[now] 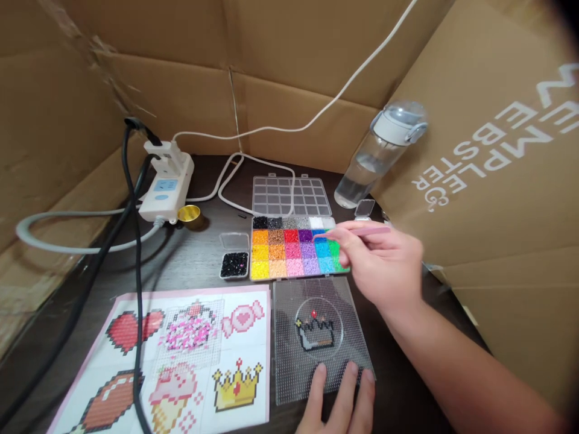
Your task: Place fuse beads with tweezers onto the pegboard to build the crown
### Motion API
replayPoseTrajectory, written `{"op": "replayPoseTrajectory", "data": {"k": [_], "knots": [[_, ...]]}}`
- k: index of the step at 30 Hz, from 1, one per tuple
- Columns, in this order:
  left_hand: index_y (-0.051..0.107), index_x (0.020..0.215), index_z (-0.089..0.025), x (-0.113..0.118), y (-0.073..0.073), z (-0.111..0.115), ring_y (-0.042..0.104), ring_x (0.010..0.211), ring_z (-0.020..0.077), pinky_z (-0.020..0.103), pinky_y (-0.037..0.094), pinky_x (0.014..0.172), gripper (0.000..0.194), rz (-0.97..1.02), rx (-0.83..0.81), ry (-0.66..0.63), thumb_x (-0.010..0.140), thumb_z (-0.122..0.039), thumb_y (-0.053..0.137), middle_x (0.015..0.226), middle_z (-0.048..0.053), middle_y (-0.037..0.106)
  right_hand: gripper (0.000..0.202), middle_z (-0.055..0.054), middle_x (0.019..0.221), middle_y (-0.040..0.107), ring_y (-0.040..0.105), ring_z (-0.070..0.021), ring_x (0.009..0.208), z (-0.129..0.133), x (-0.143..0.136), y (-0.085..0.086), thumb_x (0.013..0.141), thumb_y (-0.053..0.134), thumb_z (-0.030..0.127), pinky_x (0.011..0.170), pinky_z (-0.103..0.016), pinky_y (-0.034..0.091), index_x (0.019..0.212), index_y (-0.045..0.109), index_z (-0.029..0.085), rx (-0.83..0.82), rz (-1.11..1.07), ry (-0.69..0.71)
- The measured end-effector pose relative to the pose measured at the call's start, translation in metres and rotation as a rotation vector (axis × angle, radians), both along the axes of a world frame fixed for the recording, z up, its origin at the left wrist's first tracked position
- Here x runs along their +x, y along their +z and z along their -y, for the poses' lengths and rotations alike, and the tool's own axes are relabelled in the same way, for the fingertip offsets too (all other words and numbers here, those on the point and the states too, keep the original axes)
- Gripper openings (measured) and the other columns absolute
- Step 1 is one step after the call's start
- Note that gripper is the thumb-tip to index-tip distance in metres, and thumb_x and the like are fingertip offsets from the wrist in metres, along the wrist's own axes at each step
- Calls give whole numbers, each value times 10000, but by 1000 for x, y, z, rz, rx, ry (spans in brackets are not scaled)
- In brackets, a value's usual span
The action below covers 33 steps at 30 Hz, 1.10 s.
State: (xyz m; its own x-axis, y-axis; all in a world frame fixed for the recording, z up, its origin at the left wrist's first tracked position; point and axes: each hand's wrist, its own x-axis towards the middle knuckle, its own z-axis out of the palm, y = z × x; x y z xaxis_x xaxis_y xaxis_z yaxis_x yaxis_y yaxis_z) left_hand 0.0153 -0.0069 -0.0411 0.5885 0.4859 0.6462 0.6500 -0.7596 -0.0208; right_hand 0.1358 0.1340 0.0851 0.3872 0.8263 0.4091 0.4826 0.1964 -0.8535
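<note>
My right hand pinches a pair of pink tweezers, whose tip hangs over the purple and blue cells of a bead box. That box holds small beads sorted by colour. Below it lies a clear pegboard with a round outline and a partly beaded crown with dark edges and a red bead cluster on top. The fingers of my left hand rest spread on the pegboard's near edge. To the left, a printed pattern sheet shows a heart, candy, ice cream and a yellow crown.
A second pegboard with pink and white beads lies on the sheet. Around are a small box of black beads, a gold cup, a power strip with cables, and a water bottle. Cardboard walls enclose the table.
</note>
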Motion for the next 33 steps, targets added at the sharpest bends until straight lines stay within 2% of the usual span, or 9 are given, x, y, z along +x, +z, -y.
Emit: {"op": "replayPoseTrajectory", "data": {"k": [2,4,6,9,11,15,20,25,33], "knots": [[538,1235,-399,-10,14,-6,488,1242,212,496,284,1072,326,-81,5,-164,914,-433,488,1284,-29,596,99,-10,624,683,552,-86,438,27,5,2,785,700,228,416,-219,470,708,754,199,-9,5,-54],[457,1301,-450,-16,24,-9,540,1167,206,496,278,1044,374,-124,-26,-223,928,-452,456,1228,-16,627,67,8,552,639,556,-98,445,57,9,-3,789,705,217,460,-233,508,753,762,219,-46,14,-70],[468,1297,-451,-18,30,-10,541,1166,224,504,259,1034,368,-128,-83,-241,930,-463,439,1224,11,630,104,12,527,608,594,-125,494,85,11,-15,815,671,189,573,-289,573,774,760,225,-107,-27,-24],[490,1292,-449,-18,35,-8,503,1218,265,528,241,1024,366,-172,-169,-274,934,-472,416,1289,44,590,117,-8,577,647,600,-139,492,117,13,-37,813,659,173,571,-319,577,831,764,222,-133,-83,-21],[491,1299,-450,-18,37,-6,466,1255,284,537,241,1018,375,-213,-212,-292,938,-479,393,1320,52,566,145,-21,642,686,618,-142,511,129,12,-49,813,650,157,594,-326,582,854,768,229,-149,-96,-9],[491,1308,-445,-18,40,-4,411,1297,303,552,242,1012,393,-259,-269,-307,933,-491,381,1331,56,555,217,-27,806,732,631,-123,546,137,11,-59,808,643,108,603,-301,582,900,768,259,-166,-82,25],[475,1331,-423,-21,45,-7,390,1309,324,577,176,1012,415,-312,-321,-360,941,-479,348,1369,86,519,200,-33,786,737,698,-179,718,138,14,-62,808,640,116,724,-347,605,904,767,237,-157,0,1],[462,1350,-402,-22,48,-10,376,1313,336,595,84,1010,428,-339,-373,-400,945,-466,336,1389,104,497,179,-47,799,741,712,-194,713,139,16,-64,822,626,149,650,-329,613,921,760,212,-169,14,2],[471,1343,-391,-21,47,-8,382,1306,340,600,72,1012,420,-338,-377,-402,947,-447,341,1394,117,488,188,-41,811,731,685,-168,658,139,15,-63,811,638,126,642,-322,596,911,764,224,-154,-40,-2]]}}
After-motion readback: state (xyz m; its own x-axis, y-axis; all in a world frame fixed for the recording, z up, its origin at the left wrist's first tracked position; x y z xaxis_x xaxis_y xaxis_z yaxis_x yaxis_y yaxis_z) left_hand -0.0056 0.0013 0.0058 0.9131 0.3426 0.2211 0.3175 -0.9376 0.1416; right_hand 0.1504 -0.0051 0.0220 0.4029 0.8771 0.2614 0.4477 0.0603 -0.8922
